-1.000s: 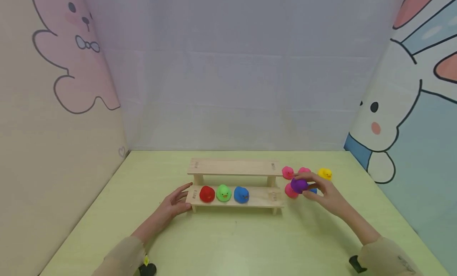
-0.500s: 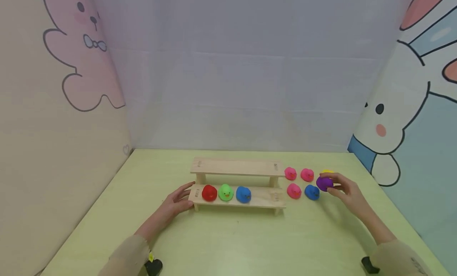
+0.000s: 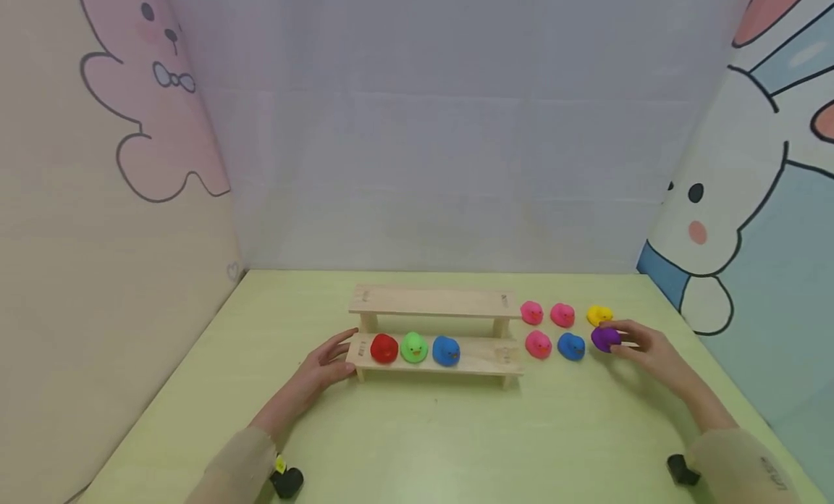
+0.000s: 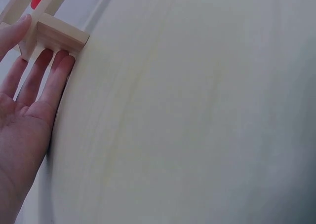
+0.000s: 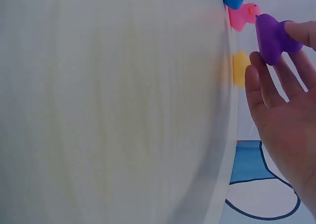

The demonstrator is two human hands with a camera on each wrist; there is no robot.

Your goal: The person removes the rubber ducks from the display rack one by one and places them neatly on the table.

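Note:
A two-step wooden display stand (image 3: 436, 301) stands on the table. Red (image 3: 384, 348), green (image 3: 414, 347) and blue (image 3: 446, 350) rubber ducks line its lower step. My left hand (image 3: 331, 363) holds the left end of that step, thumb at the front and fingers toward the back; in the left wrist view its fingertips reach the wood's underside. With thumb and fingers, my right hand (image 3: 654, 355) pinches a purple rubber duck (image 5: 271, 39), right of a blue duck (image 3: 571, 346) and in front of a yellow duck (image 3: 599, 315).
Several pink ducks, among them a front one (image 3: 538, 344), stand just right of the stand. The pale yellow-green table (image 3: 436, 439) ends at a white back wall; cartoon-printed side walls flank it. Black pieces (image 3: 287, 482) show beside both sleeves.
My right hand has carried the purple duck rightward, away from the front pink duck and past the blue one, uncovering them. My left hand keeps its place on the stand; the view shifts slightly.

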